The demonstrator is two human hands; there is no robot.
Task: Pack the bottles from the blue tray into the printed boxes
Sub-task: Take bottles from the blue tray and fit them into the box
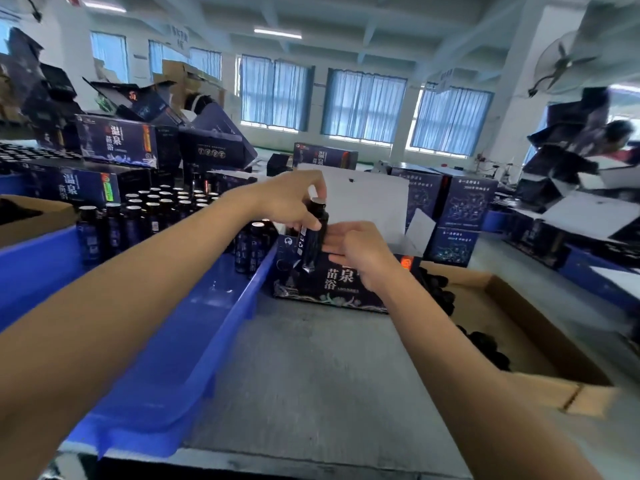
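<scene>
At mid-frame the left hand (294, 202) grips a dark glass bottle with a pale cap (314, 233), held nearly upright at the front edge of the open dark-blue printed cardboard box (332, 282), probably to drop it in. The right hand (356, 251), fingers loosely straight, steadies the bottle's side. The blue plastic tray (221, 306) is at left.
</scene>
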